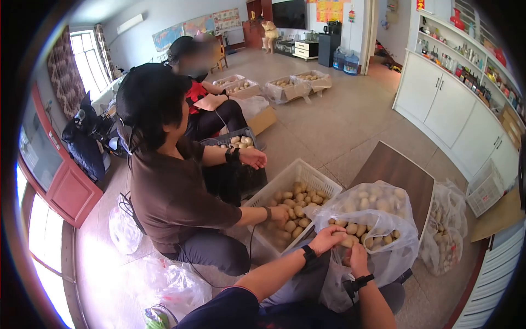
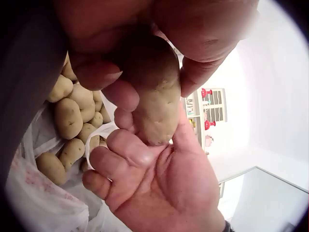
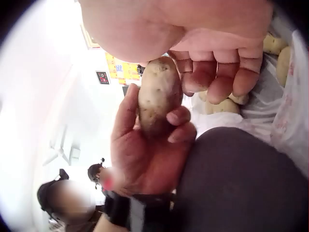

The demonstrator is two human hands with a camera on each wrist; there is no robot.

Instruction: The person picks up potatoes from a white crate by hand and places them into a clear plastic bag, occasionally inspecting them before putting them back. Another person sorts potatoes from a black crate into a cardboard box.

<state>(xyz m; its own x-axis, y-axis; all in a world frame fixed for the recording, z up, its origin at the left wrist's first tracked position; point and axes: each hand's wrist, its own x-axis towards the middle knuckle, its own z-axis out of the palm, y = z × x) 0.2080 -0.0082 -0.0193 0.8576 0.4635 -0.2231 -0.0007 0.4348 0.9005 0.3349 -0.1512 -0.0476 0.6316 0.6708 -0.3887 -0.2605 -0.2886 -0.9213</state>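
Note:
An oblong tan potato (image 1: 349, 241) is held between both hands above a clear plastic bag (image 1: 383, 274) of potatoes. My left hand (image 1: 329, 239) grips one end, with its thumb on one side and fingers curled round the other. At the opposite end, my right hand (image 1: 359, 257) pinches the potato between thumb and forefinger, its other fingers curled. In the left wrist view the potato (image 2: 159, 113) points down into the right palm (image 2: 164, 193). Small dents mark the skin of the potato (image 3: 157, 96) in the right wrist view.
A white plastic crate (image 1: 326, 181) of potatoes stands left of the bag, with another person's hand (image 1: 279, 214) in it. A brown board (image 1: 392, 167) lies behind the bag. More bagged goods (image 1: 444, 236) sit at right. A second person (image 1: 200, 98) sits farther back.

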